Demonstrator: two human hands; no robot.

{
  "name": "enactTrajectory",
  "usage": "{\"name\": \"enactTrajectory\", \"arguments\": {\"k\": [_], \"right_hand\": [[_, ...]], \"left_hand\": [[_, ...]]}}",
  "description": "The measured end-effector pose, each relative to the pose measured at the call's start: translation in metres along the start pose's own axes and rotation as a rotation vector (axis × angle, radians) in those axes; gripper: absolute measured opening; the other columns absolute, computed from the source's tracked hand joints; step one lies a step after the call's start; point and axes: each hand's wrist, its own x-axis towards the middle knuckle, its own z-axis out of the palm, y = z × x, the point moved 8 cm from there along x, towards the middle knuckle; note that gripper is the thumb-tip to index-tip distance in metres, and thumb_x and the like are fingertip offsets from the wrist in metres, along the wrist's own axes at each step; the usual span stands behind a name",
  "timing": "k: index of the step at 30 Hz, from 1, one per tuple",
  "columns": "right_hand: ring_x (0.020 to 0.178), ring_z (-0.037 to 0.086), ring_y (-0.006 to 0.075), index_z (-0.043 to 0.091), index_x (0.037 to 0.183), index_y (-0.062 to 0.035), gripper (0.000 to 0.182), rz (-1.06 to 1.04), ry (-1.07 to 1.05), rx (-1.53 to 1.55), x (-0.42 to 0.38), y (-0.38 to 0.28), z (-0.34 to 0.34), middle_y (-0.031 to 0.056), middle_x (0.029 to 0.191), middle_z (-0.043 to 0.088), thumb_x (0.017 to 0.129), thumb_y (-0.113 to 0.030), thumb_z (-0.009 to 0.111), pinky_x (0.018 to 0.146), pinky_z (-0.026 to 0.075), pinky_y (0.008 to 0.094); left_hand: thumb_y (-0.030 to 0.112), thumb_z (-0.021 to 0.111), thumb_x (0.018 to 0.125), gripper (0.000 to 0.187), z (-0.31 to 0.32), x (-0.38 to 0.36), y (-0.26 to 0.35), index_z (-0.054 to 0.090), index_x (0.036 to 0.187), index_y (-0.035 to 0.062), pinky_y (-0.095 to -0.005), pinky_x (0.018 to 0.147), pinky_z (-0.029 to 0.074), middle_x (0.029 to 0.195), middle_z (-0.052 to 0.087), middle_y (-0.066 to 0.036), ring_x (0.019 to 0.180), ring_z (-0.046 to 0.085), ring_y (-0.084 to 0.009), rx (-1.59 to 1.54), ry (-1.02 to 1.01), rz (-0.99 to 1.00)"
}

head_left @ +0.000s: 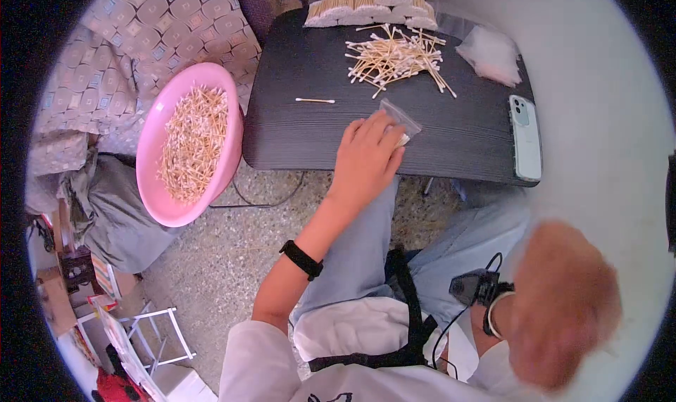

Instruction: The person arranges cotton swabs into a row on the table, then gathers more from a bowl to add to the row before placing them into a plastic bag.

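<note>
My left hand [366,152] is at the front edge of the dark table [296,138], its fingers curled over a small clear zip bag [401,115]. Something pale shows in the bag between thumb and fingers; the rest is covered by the hand. A single cotton swab [315,101] lies to the left of that hand. Behind the bag is a loose heap of cotton swabs [398,57]. My right hand [563,307] is raised close to the camera at the lower right, smeared by motion, so its fingers cannot be made out.
Filled bags of swabs [370,4] are stacked at the table's back edge. Clear empty-looking bags [491,55] and a phone [524,138] lie on the right. A pink basin [150,155] full of swabs stands left of the table. A white wall [605,120] borders the right.
</note>
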Motion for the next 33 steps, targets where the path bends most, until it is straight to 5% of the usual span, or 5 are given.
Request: {"name": "enactTrajectory", "arguments": {"k": [6,11,18,22,33], "right_hand": [[0.049,0.048,0.0178,0.056,0.072,-0.0111,0.023,-0.404,-0.147,0.066,-0.012,-0.057,0.008,0.0036,0.062,0.056,0.071,-0.025,0.074,0.046,0.039,0.0347],[0.050,0.049,0.0175,0.051,0.069,-0.0126,0.020,0.332,0.131,-0.143,-0.029,-0.060,-0.004,0.0021,0.061,0.053,0.072,-0.019,0.071,0.045,0.037,0.0318],[0.048,0.047,0.0083,0.042,0.063,-0.0169,0.027,-0.199,0.100,-0.041,-0.030,-0.038,-0.004,-0.0057,0.058,0.049,0.073,-0.011,0.067,0.045,0.036,0.0234],[0.050,0.047,0.0064,0.045,0.065,-0.0175,0.023,0.482,-0.277,-0.899,-0.025,-0.031,0.014,-0.0079,0.061,0.049,0.076,-0.012,0.063,0.047,0.035,0.0230],[0.093,0.058,0.0257,0.062,0.101,-0.0066,0.024,-0.013,0.059,-0.337,0.057,0.141,0.091,0.0071,0.106,0.061,0.078,0.001,0.060,0.080,0.047,0.0353]], "left_hand": [[0.009,0.065,0.079,0.028,-0.023,-0.010,-0.010,0.063,0.107,0.0121,-0.0452,0.101,0.037,0.115,0.062,-0.005,0.123,0.052,-0.0281,0.082,-0.029,0.033],[0.004,0.063,0.074,0.030,-0.043,-0.021,-0.035,0.063,0.103,0.0111,-0.0448,0.101,0.037,0.115,0.063,-0.005,0.123,0.053,-0.0271,0.163,0.014,-0.007],[-0.001,0.060,0.068,0.027,-0.065,-0.026,-0.058,0.065,0.093,0.0080,-0.0437,0.099,0.040,0.112,0.064,-0.007,0.122,0.053,-0.0292,0.119,0.045,-0.055],[-0.003,0.058,0.067,0.024,-0.067,-0.028,-0.061,0.064,0.088,0.0066,-0.0435,0.097,0.043,0.107,0.064,-0.008,0.119,0.055,-0.0312,0.114,0.051,-0.041],[-0.009,0.059,0.065,0.020,-0.073,-0.038,-0.073,0.061,0.080,0.0035,-0.0427,0.093,0.046,0.098,0.062,-0.009,0.115,0.057,-0.0298,0.052,0.136,-0.091]]}}
